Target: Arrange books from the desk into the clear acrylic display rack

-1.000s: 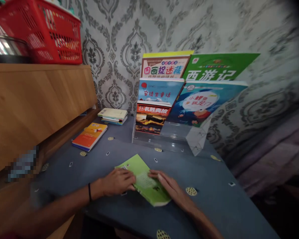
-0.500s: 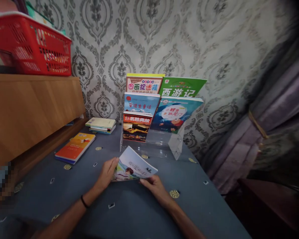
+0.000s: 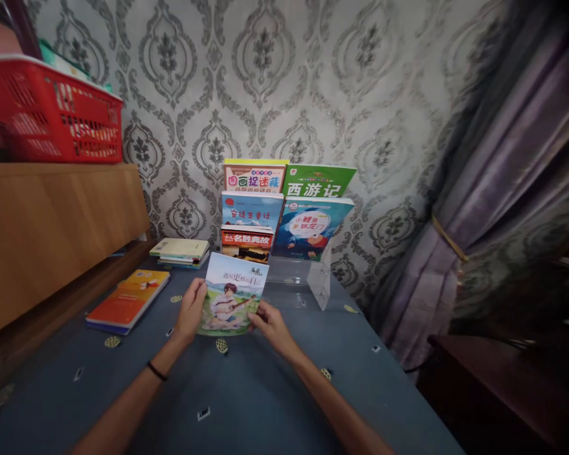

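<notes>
Between both hands is a thin paperback book (image 3: 233, 297), held up with its cover toward me; the cover shows a figure playing a guitar on grass. My left hand (image 3: 191, 308) grips its left edge and wears a black band at the wrist. On the lower right edge, my right hand (image 3: 269, 322) pinches the cover with the thumb in front. Just behind stands a clear acrylic book rack (image 3: 321, 284) in tiers. It carries a red-and-black book (image 3: 247, 241), a light blue book (image 3: 252, 208), a dark blue fish book (image 3: 310, 230), a green book (image 3: 319, 180) and a pink-brown book (image 3: 256, 177).
Left on the blue patterned table (image 3: 246, 404) lie an orange book (image 3: 130, 298) on a blue one and a small stack of books (image 3: 180, 249). A wooden cabinet (image 3: 61, 234) bears a red basket (image 3: 85, 126). A purple curtain (image 3: 449, 246) hangs right.
The book has been raised and tilted upright, so its cover now faces me, and both hands have moved with it toward the rack. The view has shifted somewhat.
</notes>
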The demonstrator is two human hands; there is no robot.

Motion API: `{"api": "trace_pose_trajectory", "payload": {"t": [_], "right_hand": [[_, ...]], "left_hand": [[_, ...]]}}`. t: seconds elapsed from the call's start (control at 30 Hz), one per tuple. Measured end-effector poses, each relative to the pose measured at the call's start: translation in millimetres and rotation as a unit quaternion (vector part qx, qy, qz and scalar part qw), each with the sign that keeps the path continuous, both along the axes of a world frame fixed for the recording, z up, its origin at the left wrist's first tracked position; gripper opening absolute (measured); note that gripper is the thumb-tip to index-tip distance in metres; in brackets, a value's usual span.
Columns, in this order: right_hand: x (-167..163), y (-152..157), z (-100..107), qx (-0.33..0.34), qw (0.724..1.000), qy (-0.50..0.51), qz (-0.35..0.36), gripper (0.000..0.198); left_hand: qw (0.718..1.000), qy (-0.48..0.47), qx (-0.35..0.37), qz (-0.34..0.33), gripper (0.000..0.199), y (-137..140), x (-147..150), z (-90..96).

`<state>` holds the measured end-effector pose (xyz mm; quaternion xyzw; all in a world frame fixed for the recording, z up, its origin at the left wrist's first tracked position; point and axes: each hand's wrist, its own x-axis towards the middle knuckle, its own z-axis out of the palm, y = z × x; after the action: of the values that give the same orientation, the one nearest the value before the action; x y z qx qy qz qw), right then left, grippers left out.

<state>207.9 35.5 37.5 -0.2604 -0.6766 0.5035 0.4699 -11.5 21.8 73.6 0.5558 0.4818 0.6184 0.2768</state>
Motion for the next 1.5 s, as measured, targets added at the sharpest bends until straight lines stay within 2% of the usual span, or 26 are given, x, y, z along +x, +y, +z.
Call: {"api": "trace_pose_trajectory", "payload": {"t": [0.1, 0.23, 0.37, 0.53, 0.83, 1.13, 1.33, 1.5], "right_hand": [[5.0, 19.4, 13.9, 0.048, 0.997, -0.018, -0.050, 0.041], [12.8, 41.7, 41.5, 0.131, 0.982, -0.051, -0.126, 0.035], [17.0, 58.7, 70.4, 0.196, 0.957, -0.079, -0.200, 0.030], [17.2, 69.5, 89.6, 0.214, 0.946, -0.105, -0.222, 0.031], [21.6, 84.4, 87.4, 0.217, 0.947, -0.105, -0.213, 0.035], [25.6, 99.9, 76.5, 0.211, 0.947, -0.118, -0.213, 0.031], [30.4, 107.7, 70.4, 0.248, 0.909, -0.170, -0.290, 0.020], [35.3, 113.7, 74.5, 0.271, 0.886, -0.210, -0.311, 0.019]], "left_hand": [[0.997, 0.067, 0.039, 0.021, 0.033, 14.5, 0.2, 17.0], [0.989, 0.101, 0.092, 0.051, 0.032, 34.9, 7.0, 41.6], [0.989, 0.068, 0.124, 0.037, 0.034, 54.9, 16.1, 64.5], [0.990, 0.018, 0.139, 0.024, 0.035, 75.2, 19.4, 76.0], [0.989, 0.027, 0.141, 0.016, 0.033, 87.3, 21.3, 70.7], [0.986, 0.078, 0.148, 0.001, 0.027, 91.2, 21.7, 69.5], [0.982, 0.120, 0.143, 0.026, 0.018, 98.3, 22.5, 69.0], [0.978, 0.139, 0.153, 0.024, 0.015, 100.8, 22.3, 73.5]]}}
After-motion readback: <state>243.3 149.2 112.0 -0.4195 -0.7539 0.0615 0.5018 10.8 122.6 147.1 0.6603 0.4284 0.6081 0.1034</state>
